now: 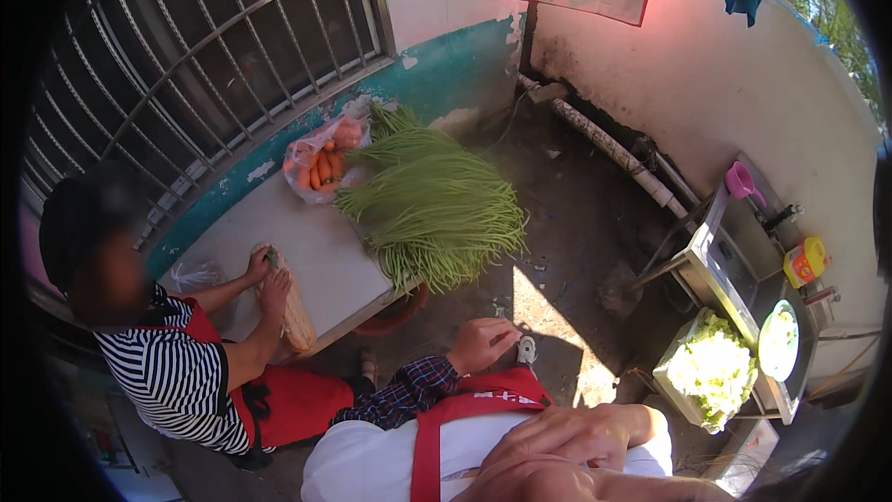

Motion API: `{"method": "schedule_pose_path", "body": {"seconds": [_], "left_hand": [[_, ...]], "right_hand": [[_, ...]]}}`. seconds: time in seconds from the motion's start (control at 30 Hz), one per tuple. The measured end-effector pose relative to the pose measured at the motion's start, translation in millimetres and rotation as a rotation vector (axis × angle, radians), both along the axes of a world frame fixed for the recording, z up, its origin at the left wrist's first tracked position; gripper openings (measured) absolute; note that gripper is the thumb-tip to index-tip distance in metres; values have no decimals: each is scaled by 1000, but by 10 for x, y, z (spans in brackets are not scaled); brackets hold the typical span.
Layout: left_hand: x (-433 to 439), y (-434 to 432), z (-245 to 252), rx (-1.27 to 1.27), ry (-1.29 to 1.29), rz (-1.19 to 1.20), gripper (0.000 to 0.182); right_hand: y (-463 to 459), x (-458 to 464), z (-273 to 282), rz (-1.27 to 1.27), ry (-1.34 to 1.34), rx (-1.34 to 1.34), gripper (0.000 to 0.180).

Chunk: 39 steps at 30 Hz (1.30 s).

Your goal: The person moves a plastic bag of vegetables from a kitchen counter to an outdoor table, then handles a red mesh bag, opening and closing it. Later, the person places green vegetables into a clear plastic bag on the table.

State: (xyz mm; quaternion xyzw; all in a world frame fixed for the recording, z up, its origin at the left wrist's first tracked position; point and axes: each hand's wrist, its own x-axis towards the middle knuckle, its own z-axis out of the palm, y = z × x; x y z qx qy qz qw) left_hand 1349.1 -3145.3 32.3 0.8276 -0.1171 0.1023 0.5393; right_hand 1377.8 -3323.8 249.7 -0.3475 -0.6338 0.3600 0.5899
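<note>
My left hand [484, 345], below a plaid sleeve [418, 387], is raised before my body with loosely bent fingers and nothing visible in it. Bent across my chest, my right hand [564, 432] lies against my white shirt and red apron [428, 453]; its fingertips are partly hidden. Ahead, a large heap of long green beans [439, 202] covers the far end of a pale table [327, 230]. Beside the beans is a clear plastic bag of carrots [324, 164]. At the left, a co-worker in a striped shirt [174, 383] holds a long, pale bundle [296, 314] on the table.
To the right stands a metal sink [732, 258] with a pink dipper [742, 181], a yellow container [805, 261] and a bowl of greens [779, 341]. A crate of chopped leafy greens [711, 369] sits beside it. A pipe [613, 150] runs along the wall; a reddish basin [394, 314] is under the table.
</note>
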Motion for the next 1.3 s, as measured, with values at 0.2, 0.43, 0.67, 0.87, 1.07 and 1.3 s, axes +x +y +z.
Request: {"method": "schedule_pose_path", "body": {"seconds": [0.2, 0.43, 0.67, 0.87, 1.07, 1.3], "left_hand": [[569, 54, 108, 79, 17, 268, 14], [910, -236, -60, -23, 123, 419, 15], [1087, -61, -35, 133, -9, 384, 14], [1055, 166, -8, 87, 36, 420, 14], [1139, 257, 18, 37, 54, 387, 12], [1151, 167, 220, 75, 86, 358, 11]], "right_hand": [[158, 962, -206, 391, 61, 5, 65], [182, 1606, -215, 612, 45, 71, 74], [359, 1798, -166, 755, 27, 79, 83], [490, 1872, -136, 837, 12, 97, 91], [433, 1932, -97, 865, -21, 166, 100], [73, 1911, -222, 683, 130, 210, 96]]}}
